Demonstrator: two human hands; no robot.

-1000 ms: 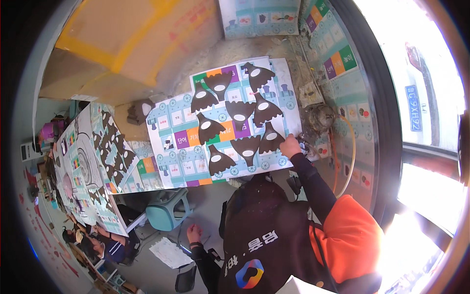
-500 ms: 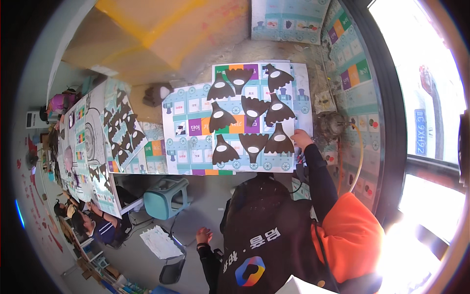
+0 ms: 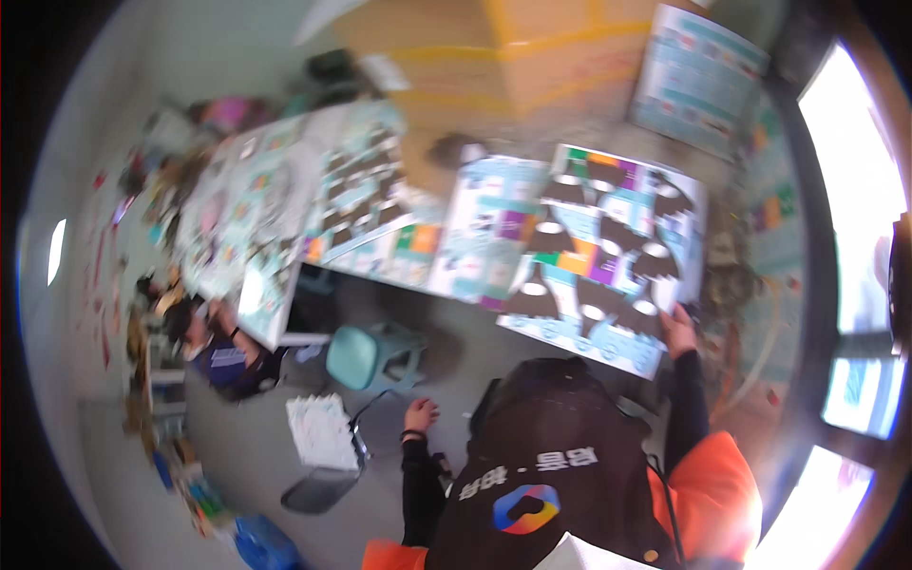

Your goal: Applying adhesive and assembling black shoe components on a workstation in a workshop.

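My right hand (image 3: 677, 331) is closed on the near right edge of a white printed board (image 3: 622, 353) with coloured panels and pale-blue drawings. Several dark brown fan-shaped cutouts (image 3: 534, 296), each with a white oval, lie spread across it. The board's near edge juts out past the table's front edge. My left hand (image 3: 420, 416) hangs low over the floor, away from the table, its fingers loosely apart with nothing in them.
Another printed sheet (image 3: 465, 275) lies left of the board. Farther left, a board of dark cutouts (image 3: 366, 185) rests on a long table, where a seated person (image 3: 228, 351) works. A teal stool (image 3: 375, 356) and a chair (image 3: 323, 489) stand on the floor. Cardboard (image 3: 560, 57) leans behind.
My view has swung left. The board with the cutouts has turned and slid toward me, with my right hand at its edge. My left hand stays low.
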